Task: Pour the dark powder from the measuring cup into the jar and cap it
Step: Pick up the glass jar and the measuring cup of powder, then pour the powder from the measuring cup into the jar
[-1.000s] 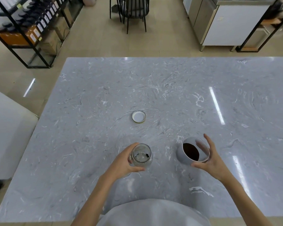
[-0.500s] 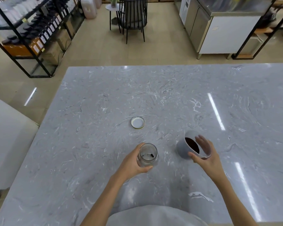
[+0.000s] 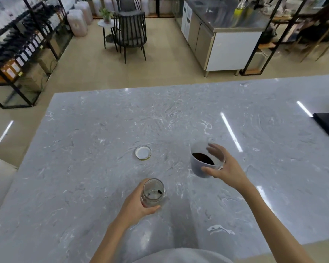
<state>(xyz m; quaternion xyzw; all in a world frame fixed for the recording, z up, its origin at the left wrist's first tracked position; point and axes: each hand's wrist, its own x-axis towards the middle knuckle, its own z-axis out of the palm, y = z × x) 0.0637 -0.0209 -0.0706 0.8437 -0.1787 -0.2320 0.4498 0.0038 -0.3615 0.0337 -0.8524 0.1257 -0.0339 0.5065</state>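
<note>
Jar: near the front edge of the counter, gripped by left hand, almost empty.
Cup: wrapped by right hand, full of dark powder.
Lid: lying mid-counter, off.
Left to do: pouring, capping.

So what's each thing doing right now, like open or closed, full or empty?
Clear glass jar: upright, uncapped, almost empty, a few dark specks inside.
Grey round measuring cup: holds dark powder, none poured yet.
White round lid: off the jar, lying flat on the grey marble table.
Left hand: gripping the jar.
Right hand: wrapped around the cup.
</note>
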